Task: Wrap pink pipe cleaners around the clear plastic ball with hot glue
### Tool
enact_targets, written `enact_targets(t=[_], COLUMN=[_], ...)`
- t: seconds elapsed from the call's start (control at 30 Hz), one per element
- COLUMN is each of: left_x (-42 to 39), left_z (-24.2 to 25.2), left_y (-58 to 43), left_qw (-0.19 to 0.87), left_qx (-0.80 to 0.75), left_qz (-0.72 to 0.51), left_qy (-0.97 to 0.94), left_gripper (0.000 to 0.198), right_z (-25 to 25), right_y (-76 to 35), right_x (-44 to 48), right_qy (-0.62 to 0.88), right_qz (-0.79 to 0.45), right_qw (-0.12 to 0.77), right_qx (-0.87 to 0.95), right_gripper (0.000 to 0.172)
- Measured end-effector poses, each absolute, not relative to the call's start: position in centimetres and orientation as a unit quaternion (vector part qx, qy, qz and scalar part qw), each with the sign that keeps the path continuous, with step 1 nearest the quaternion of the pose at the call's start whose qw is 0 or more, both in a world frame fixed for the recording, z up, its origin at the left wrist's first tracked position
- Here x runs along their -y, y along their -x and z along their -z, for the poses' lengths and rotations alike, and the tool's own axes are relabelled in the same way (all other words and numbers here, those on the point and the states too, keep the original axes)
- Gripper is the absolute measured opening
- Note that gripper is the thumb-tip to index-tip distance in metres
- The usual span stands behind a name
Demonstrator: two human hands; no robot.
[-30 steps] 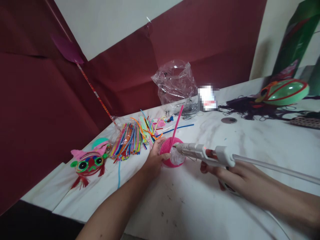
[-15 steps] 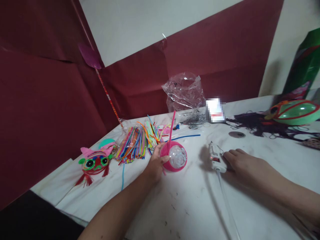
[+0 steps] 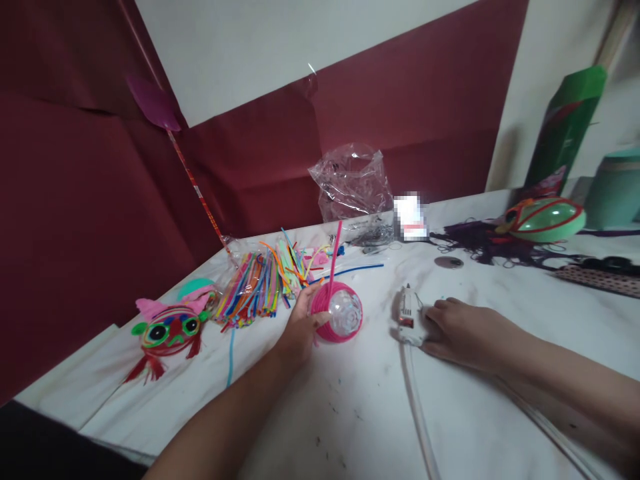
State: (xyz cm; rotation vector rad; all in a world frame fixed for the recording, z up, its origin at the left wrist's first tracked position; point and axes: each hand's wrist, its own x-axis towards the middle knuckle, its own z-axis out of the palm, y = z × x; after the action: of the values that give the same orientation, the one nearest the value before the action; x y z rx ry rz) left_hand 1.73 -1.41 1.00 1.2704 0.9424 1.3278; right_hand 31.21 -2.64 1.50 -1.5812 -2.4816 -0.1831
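My left hand (image 3: 304, 321) is wrapped round the left side of a clear ball (image 3: 346, 313) wound with pink pipe cleaner; one pink end (image 3: 335, 252) sticks up from it. A white glue gun (image 3: 411, 320) lies on the white table, its nozzle pointing away from me and its cord running toward me. My right hand (image 3: 447, 328) rests at the right side of the glue gun, thumb and fingers at its body; whether they grip it is hard to make out.
Bundled colourful pipe cleaners (image 3: 253, 287) and a decorated face ball (image 3: 173, 330) are on the left. Behind are a clear plastic bag (image 3: 353, 183) and a blurred white item (image 3: 411, 217). At the right lie dark threads (image 3: 473, 241) and a green balloon-like piece (image 3: 550, 220).
The view has turned to the right, so things appear further left. The glue gun now lies flat on the table, with my right hand lower beside it. My left hand keeps its hold on the ball.
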Motion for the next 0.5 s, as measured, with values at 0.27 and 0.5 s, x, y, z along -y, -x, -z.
enact_targets(t=[0.27,0.5], left_x=[2.5,2.9], left_z=[-1.1,-1.0], left_y=[-2.8,-3.3], left_qw=[0.374,0.228], left_qx=[-0.414,-0.381], left_qz=[-0.497,-0.472], left_qy=[-0.664,-0.762], left_gripper=[0.084,0.079], right_z=[-3.1,-2.4], right_y=[-29.7,-27.3], right_x=[4.1,5.6], right_qy=[0.328,0.257], right_qz=[0.217,0.272], right_qw=[0.355,0.398], right_qx=[0.848,0.837], right_gripper=[0.022,0.026])
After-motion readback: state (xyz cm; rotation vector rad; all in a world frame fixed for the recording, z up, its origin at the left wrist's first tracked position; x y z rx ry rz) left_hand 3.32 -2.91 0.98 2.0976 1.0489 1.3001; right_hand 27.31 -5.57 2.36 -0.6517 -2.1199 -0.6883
